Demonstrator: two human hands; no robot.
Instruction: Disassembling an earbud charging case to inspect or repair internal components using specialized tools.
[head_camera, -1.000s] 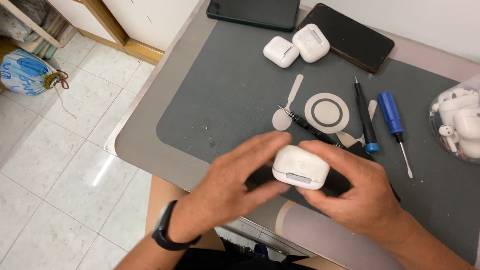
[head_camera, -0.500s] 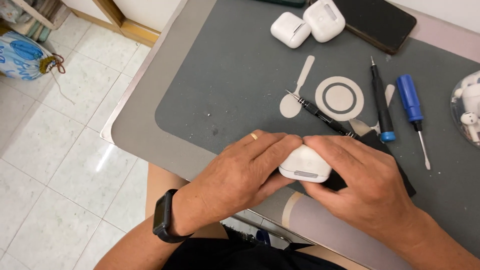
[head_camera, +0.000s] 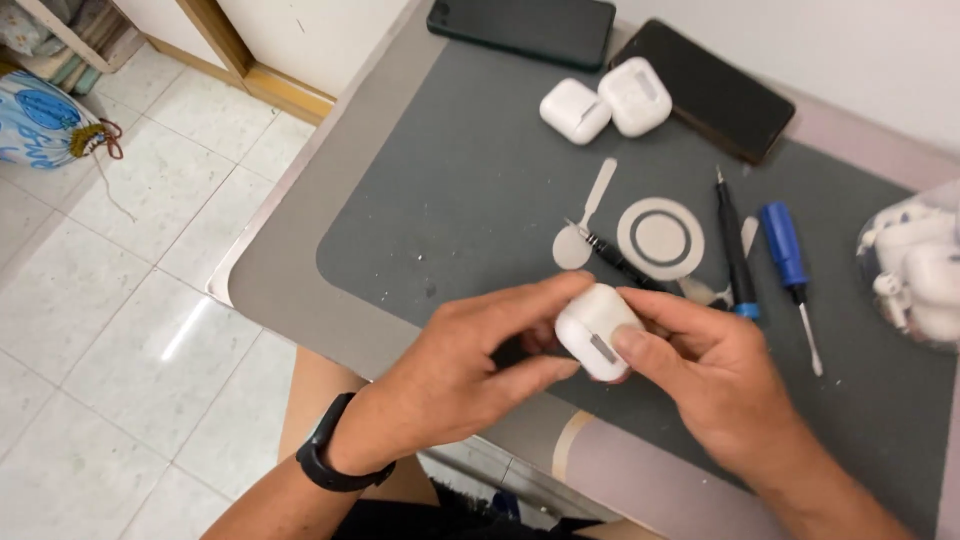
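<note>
Over mat (head_camera: 450, 200), hands (head_camera: 470, 370) pinch case (head_camera: 595, 330)

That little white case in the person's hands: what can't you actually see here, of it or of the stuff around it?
- White case, head view: its underside is covered by the left hand and right hand.
- Clear bag of white parts: cut off by the right edge of the picture; its contents are blurred.
- Thin black tool: its lower end is hidden behind the case.
- Dark phone: cut off by the top edge.
</note>
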